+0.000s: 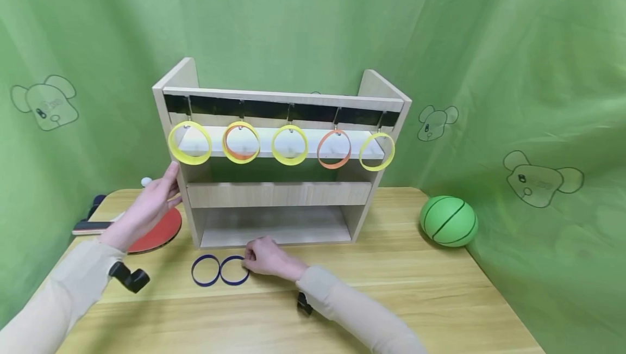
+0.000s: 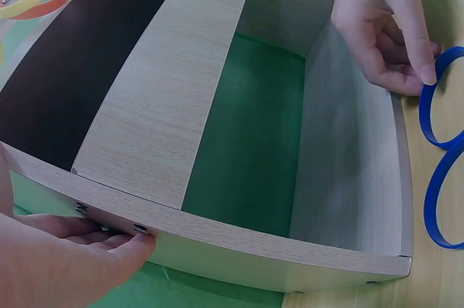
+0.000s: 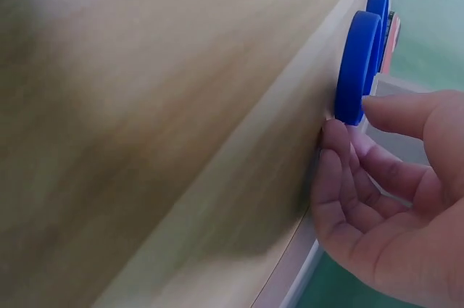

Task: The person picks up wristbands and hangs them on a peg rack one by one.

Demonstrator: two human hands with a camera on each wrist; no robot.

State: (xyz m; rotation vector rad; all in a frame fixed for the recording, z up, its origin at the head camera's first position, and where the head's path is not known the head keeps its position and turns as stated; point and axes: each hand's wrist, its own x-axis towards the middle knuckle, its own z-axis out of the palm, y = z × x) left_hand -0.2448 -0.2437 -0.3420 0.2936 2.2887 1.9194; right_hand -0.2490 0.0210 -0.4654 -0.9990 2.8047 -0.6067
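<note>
Two dark blue rings lie side by side on the table in the head view. My right hand is at the edge of the right-hand blue ring, pinching its rim between thumb and fingertips, as the right wrist view shows. The left-hand blue ring touches or nearly touches it. My left hand rests on the outer left side of a pale wooden shelf, fingers extended along the panel. Yellow and orange rings, such as this orange ring, hang from hooks along the shelf's black strip.
A red table tennis paddle lies left of the shelf, with a small white ball behind it. A green ball with black lines sits at the table's right edge. Green curtains surround the wooden table.
</note>
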